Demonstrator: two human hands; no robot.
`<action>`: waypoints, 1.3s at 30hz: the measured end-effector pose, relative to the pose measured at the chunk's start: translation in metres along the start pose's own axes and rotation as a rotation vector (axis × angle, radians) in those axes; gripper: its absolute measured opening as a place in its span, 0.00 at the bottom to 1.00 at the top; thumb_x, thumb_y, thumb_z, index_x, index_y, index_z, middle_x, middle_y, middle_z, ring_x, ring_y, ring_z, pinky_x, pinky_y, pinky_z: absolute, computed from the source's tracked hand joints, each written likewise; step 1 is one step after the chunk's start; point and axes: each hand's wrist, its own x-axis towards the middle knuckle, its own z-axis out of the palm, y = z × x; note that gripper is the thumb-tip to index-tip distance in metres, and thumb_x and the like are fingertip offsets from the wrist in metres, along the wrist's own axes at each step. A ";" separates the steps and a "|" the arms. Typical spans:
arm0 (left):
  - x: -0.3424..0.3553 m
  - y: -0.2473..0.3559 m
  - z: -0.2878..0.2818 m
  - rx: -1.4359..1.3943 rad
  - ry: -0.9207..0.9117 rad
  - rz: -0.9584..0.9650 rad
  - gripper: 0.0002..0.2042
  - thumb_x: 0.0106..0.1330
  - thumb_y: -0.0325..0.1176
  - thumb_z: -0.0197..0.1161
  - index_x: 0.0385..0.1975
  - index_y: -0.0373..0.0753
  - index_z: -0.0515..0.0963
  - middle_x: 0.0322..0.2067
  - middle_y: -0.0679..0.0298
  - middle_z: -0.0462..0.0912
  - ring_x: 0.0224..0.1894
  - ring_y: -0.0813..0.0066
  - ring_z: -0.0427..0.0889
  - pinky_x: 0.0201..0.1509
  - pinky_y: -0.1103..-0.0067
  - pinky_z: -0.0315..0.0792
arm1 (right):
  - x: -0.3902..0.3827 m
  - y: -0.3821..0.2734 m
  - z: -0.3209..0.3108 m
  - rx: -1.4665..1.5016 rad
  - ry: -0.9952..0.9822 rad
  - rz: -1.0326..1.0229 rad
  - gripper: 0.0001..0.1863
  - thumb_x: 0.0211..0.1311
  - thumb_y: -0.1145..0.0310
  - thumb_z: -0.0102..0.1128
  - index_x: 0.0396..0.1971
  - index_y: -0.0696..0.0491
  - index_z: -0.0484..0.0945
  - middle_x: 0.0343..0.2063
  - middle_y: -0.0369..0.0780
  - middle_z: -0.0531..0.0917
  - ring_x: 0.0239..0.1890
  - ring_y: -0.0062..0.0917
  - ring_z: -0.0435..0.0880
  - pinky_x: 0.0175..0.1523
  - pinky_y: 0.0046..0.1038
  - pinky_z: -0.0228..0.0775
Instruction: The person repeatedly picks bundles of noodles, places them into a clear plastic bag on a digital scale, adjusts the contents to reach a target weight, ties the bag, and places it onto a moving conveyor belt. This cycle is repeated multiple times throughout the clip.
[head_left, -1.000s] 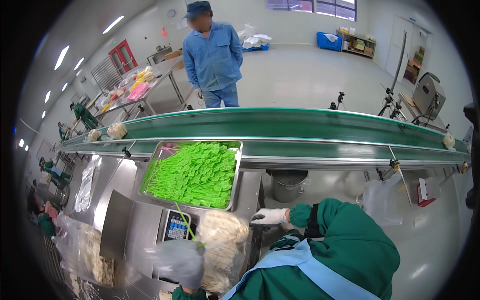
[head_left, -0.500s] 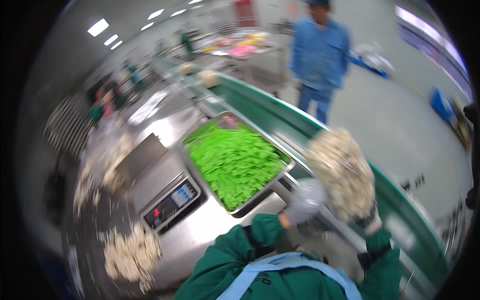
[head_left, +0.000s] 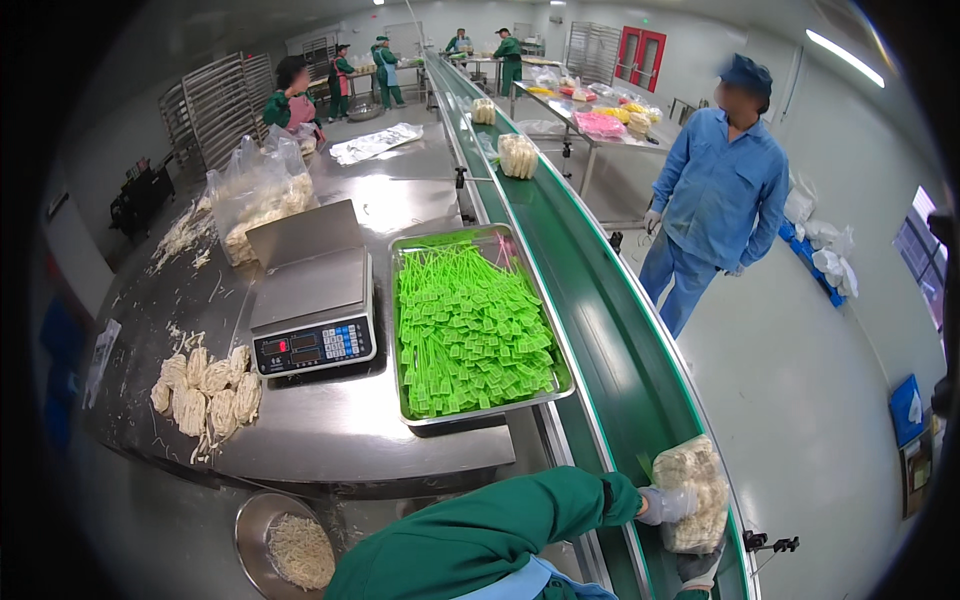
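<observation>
A clear bag of pale noodle bundles [head_left: 690,485] is at the near end of the green conveyor belt [head_left: 585,300]. My left hand [head_left: 664,506], in a light glove, grips its left side. Below the bag, my gloved right hand [head_left: 699,568] holds its near edge, partly cut off by shadow and the bag. Left of the belt, a metal tray [head_left: 487,408] carries a heap of bright green plastic tag ties [head_left: 470,330], with a few pink ones in its far corner.
A digital scale [head_left: 313,300] stands on the steel table [head_left: 370,430], beside loose noodle bundles [head_left: 208,392] and an open bag of noodles [head_left: 262,205]. A bowl of noodle scraps [head_left: 285,550] sits below. Bagged noodles [head_left: 518,157] lie farther along the belt. A person in blue [head_left: 715,180] stands at right.
The view has swung rightward and steadied. Both hands have brought the noodle bag lower and nearer, from raised in front of the belt down to its near end.
</observation>
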 end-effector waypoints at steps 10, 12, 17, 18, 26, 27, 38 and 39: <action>-0.012 0.012 -0.008 -0.478 -0.001 -0.191 0.25 0.59 0.34 0.54 0.60 0.42 0.68 0.52 0.51 0.77 0.58 0.54 0.73 0.60 0.68 0.68 | -0.012 -0.002 0.042 -1.171 0.535 -0.977 0.30 0.63 0.65 0.61 0.61 0.63 0.65 0.57 0.52 0.73 0.58 0.38 0.73 0.63 0.34 0.64; -0.050 0.010 -0.032 -0.410 0.074 -0.133 0.25 0.58 0.36 0.53 0.58 0.40 0.68 0.48 0.48 0.78 0.52 0.51 0.76 0.55 0.65 0.70 | -0.013 0.018 0.047 -1.585 0.519 -0.550 0.19 0.62 0.65 0.62 0.48 0.61 0.77 0.42 0.47 0.82 0.46 0.32 0.79 0.56 0.32 0.69; -0.230 -0.013 -0.106 -0.472 0.299 -0.282 0.20 0.64 0.39 0.54 0.56 0.40 0.70 0.42 0.54 0.80 0.45 0.56 0.79 0.50 0.67 0.72 | -0.008 0.022 0.012 -1.919 0.412 -0.407 0.30 0.55 0.53 0.64 0.54 0.56 0.75 0.57 0.51 0.73 0.61 0.41 0.69 0.64 0.33 0.61; -0.277 -0.012 -0.113 -0.433 0.456 -0.307 0.21 0.66 0.39 0.53 0.57 0.40 0.69 0.44 0.53 0.79 0.46 0.57 0.79 0.52 0.67 0.72 | -0.010 0.017 0.006 -1.983 0.468 -0.505 0.29 0.55 0.53 0.64 0.53 0.56 0.76 0.55 0.50 0.74 0.59 0.41 0.71 0.63 0.33 0.62; -0.541 0.037 -0.137 -0.439 1.159 -1.113 0.15 0.67 0.32 0.56 0.50 0.33 0.76 0.39 0.57 0.84 0.42 0.72 0.81 0.48 0.77 0.75 | -0.008 0.074 0.134 -2.307 0.501 -0.603 0.20 0.57 0.63 0.63 0.47 0.57 0.78 0.43 0.47 0.81 0.46 0.37 0.79 0.54 0.33 0.71; -0.556 0.036 -0.143 -0.451 1.225 -1.073 0.14 0.67 0.32 0.55 0.49 0.32 0.77 0.38 0.57 0.84 0.41 0.74 0.81 0.47 0.78 0.74 | -0.004 0.099 0.167 -2.041 0.466 -0.693 0.18 0.59 0.69 0.62 0.48 0.61 0.76 0.42 0.45 0.80 0.46 0.33 0.79 0.55 0.32 0.70; -0.843 -0.069 -0.224 -0.340 1.657 -0.623 0.11 0.69 0.27 0.53 0.47 0.31 0.77 0.35 0.63 0.82 0.37 0.82 0.79 0.43 0.84 0.74 | -0.058 0.513 0.388 -2.112 -1.202 0.039 0.17 0.58 0.52 0.59 0.35 0.52 0.82 0.33 0.45 0.84 0.38 0.41 0.83 0.44 0.36 0.74; -0.876 -0.083 -0.226 -0.399 1.719 -0.648 0.11 0.69 0.28 0.54 0.46 0.31 0.78 0.34 0.63 0.83 0.35 0.82 0.80 0.41 0.84 0.74 | -0.052 0.536 0.390 -2.100 -1.152 -0.005 0.17 0.58 0.52 0.59 0.35 0.52 0.82 0.33 0.45 0.84 0.38 0.41 0.82 0.43 0.36 0.73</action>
